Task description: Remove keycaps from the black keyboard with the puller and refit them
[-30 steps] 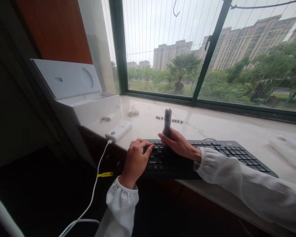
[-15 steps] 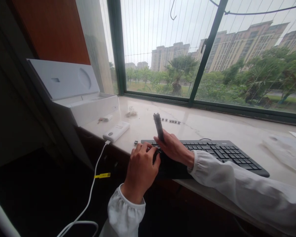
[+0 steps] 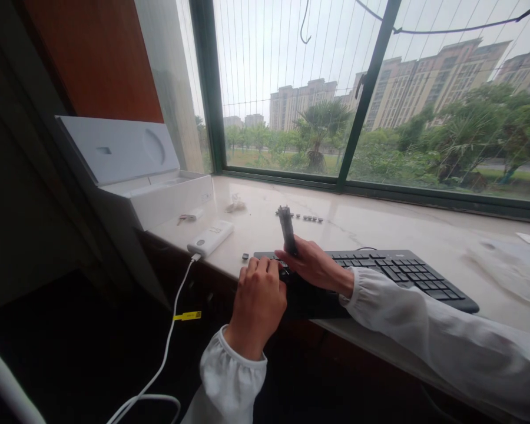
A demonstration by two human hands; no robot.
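Note:
A black keyboard lies along the front edge of the white tabletop. My right hand reaches across it from the right, closed around a dark grey stick-like tool with a notched top end, held nearly upright. Over the keyboard's left end my left hand is bent down with its fingers curled together. Its fingertips are largely hidden, so what they pinch does not show. A small loose keycap sits just left of the keyboard. Several more keycaps stand in a row behind it.
To the left are a white power bank with a white cable bearing a yellow tag, and an open white box. Crumpled clear plastic lies at the right. A window rises behind the table.
My left hand has tilted slightly, and its fingers have drawn closer together over the keyboard. The stick-like tool has shifted slightly, still in my right hand. The whole view has moved a little.

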